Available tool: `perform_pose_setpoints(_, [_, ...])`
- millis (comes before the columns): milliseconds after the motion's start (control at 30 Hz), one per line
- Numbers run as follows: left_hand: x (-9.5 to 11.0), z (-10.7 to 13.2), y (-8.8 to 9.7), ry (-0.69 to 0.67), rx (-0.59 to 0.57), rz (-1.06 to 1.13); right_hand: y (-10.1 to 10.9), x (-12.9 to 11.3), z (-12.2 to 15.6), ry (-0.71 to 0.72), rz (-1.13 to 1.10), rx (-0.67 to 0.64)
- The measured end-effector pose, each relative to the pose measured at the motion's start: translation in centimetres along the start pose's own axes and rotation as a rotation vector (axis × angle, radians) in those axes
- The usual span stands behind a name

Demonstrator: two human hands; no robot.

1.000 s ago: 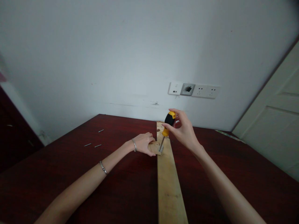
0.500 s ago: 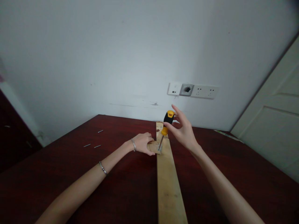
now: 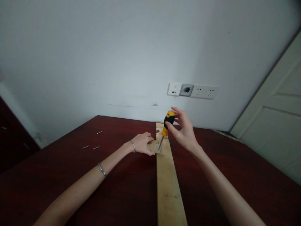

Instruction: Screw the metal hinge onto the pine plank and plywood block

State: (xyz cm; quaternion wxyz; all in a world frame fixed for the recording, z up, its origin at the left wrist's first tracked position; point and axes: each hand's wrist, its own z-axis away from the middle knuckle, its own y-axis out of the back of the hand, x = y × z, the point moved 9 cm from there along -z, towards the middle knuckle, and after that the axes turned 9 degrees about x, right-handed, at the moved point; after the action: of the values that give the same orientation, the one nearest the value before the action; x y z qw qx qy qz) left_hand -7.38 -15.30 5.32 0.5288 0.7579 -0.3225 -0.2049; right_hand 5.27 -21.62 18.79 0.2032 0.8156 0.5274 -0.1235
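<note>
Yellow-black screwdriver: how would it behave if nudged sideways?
Without the right hand supporting it, the screwdriver would probably tip: it leans, with a bulky handle above a thin shaft. Straight and metallic, the shaft looks stiff. The rounded handle might roll once down.

the left hand (image 3: 141, 143) has a silvery bracelet (image 3: 133, 146) around its wrist, seemingly of small links (too small to make out clearly). nearer, a slim metallic bangle (image 3: 102, 169) with a little raised bit circles the left forearm (image 3: 80, 190). the right hand (image 3: 184, 130) and right forearm (image 3: 222, 185) are bare.
</note>
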Motion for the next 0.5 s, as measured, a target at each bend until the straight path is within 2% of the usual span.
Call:
perform_pose_setpoints(100, [-0.2,0.0,-0.2,0.008,0.007,-0.002,-0.2,-0.5,0.1,0.045,0.031,-0.035])
perform_pose_setpoints(267, [-0.5,0.0,-0.4,0.033,0.004,0.009,0.3,-0.8,-0.1,0.119,0.12,0.025])
perform_pose_setpoints(500, [-1.1,0.1,-0.6,0.051,0.01,0.05,-0.8,1.1,0.3,-0.021,-0.076,-0.036])
